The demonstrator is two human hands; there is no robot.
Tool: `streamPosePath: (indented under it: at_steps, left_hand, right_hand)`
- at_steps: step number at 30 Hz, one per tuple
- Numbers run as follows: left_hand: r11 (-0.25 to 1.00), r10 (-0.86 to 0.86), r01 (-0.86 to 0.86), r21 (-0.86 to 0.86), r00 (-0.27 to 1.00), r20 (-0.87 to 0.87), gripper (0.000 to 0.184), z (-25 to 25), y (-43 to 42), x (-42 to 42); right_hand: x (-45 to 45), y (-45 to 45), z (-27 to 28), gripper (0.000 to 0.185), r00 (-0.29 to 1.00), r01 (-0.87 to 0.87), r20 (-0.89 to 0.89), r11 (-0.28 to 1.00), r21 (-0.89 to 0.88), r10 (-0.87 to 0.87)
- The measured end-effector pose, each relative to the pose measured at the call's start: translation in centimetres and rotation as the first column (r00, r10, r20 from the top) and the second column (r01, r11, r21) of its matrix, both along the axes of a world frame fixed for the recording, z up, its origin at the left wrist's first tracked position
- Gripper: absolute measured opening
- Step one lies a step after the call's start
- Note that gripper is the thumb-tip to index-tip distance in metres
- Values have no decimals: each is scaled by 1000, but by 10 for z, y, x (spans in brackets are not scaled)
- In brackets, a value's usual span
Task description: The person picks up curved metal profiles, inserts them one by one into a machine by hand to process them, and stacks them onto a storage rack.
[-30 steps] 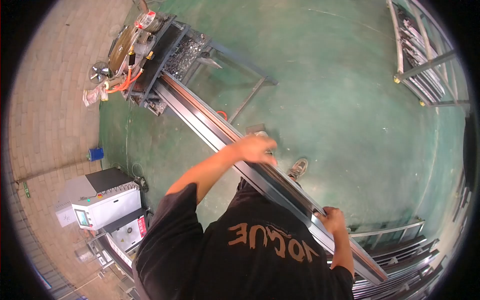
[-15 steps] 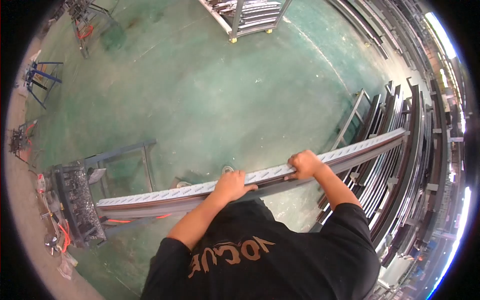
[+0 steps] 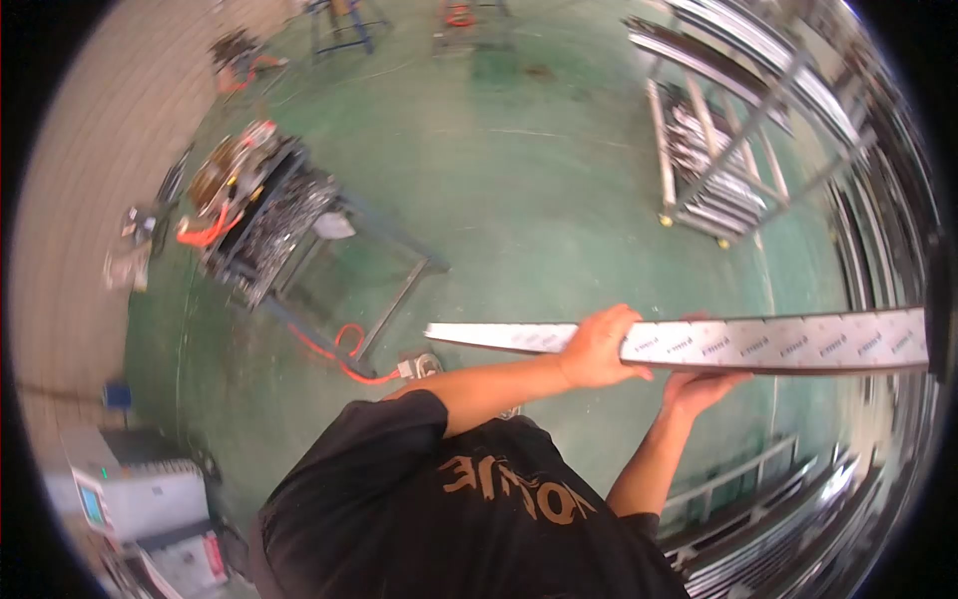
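A long metal profile [image 3: 773,342], its upper face covered in white printed protective film, stretches crosswise in front of me. It runs from a narrow end near the middle of the view to the right edge. My left hand [image 3: 602,347] is closed over it, fingers across the far edge and thumb on the near side. Beneath the profile, further right, my right hand [image 3: 696,387] bears it from below, with part of its fingers hidden by the profile.
A metal work stand [image 3: 289,235] with an orange hose stands at left. Upper right is a wheeled rack [image 3: 714,165] of profiles; more profiles [image 3: 768,529] lie lower right. A grey machine [image 3: 150,494] with a screen sits lower left. Green floor [image 3: 519,220] lies ahead.
The view has swung left. The profile now points off to the right with its filmed face turned up to me. My right hand has gone from its top to its underside.
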State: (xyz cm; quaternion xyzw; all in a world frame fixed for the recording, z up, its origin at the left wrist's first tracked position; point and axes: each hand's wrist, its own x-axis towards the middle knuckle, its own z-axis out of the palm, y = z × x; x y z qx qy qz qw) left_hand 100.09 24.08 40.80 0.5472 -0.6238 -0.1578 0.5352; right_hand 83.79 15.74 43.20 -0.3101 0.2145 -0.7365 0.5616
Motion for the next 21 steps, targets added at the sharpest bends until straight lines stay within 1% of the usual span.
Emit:
streamPosePath:
  at_steps: [1, 2, 3, 5, 6, 7, 8, 9, 11, 12, 13, 15, 16, 17, 18, 19, 20, 21]
  left_hand:
    - [1000, 4, -4, -16, 999, -47, 84, 1, -3, -11]
    - [996, -61, 62, 59, 998, -20, 87, 5, -8, -16]
    - [979, -145, 146, 143, 989, -12, 91, 7, -7, -13]
    - [921, -314, 347, 178, 930, -192, 95, 32, 2, -1]
    - [919, -364, 386, 81, 909, -203, 89, 45, 2, 4]
    - [906, -416, 423, -11, 885, -209, 83, 58, -1, 13]
    - [899, -430, 436, -46, 858, -279, 84, 86, 1, 18]
    - [890, -448, 448, -83, 824, -347, 85, 113, 3, 26]
    - [977, -213, 201, -70, 941, -265, 84, 139, -5, 50]
    - [975, -42, -12, -223, 972, -233, 84, 151, 0, 74]
    - [947, 6, -125, -297, 928, -372, 70, 159, 15, 108]
    - [831, 46, -370, -416, 790, -611, 43, 174, 46, 176]
    - [761, 73, -525, -381, 653, -754, 39, 165, 57, 209]
    - [745, 135, -630, -221, 466, -875, 67, 161, 85, 219]
    - [698, 253, -706, -122, 403, -879, 68, 131, 99, 222]
    - [635, 365, -772, -29, 332, -870, 71, 84, 110, 222]
    - [670, 365, -740, 57, 262, -894, 83, 41, 124, 221]
    - [634, 399, -763, 125, 184, -898, 81, 8, 135, 213]
  right_hand:
    - [-8, -11, -2, 75, 999, -9, -39, 1000, 19, 10]
    - [-23, -27, -8, 78, 996, -23, -81, 999, 40, 26]
    - [-31, -40, -15, 83, 982, -169, -52, 969, 178, 181]
    - [-24, -46, -21, 68, 972, -128, -173, 974, 187, 161]
    - [-27, -55, -42, 67, 962, -169, -191, 974, 148, 196]
    - [-23, -59, -55, 65, 930, -221, -265, 964, 146, 254]
    - [-25, -59, -67, 64, 892, -269, -336, 952, 145, 303]
    - [-29, -57, -86, 61, 779, -211, -606, 977, -11, 161]
    - [-73, -84, -165, 60, 556, -338, -805, 941, 6, 205]
    - [-85, -81, -184, 61, 492, -376, -822, 922, 96, 286]
    - [-96, -77, -202, 62, 425, -405, -827, 895, 188, 367]
    - [-129, -70, -248, 64, 177, -356, -946, 914, 195, 271]
    - [-140, -56, -254, 67, 155, -350, -925, 895, 277, 347]
    - [-151, -43, -260, 70, 134, -344, -897, 869, 356, 421]
    - [-174, -38, -277, 65, 116, -326, -918, 888, 326, 379]
    - [-183, -39, -294, 60, 100, -310, -936, 905, 292, 337]
    - [-187, -34, -272, 55, -22, -378, -897, 827, 416, 441]
    - [-183, -19, -234, 52, -150, -421, -837, 732, 535, 526]
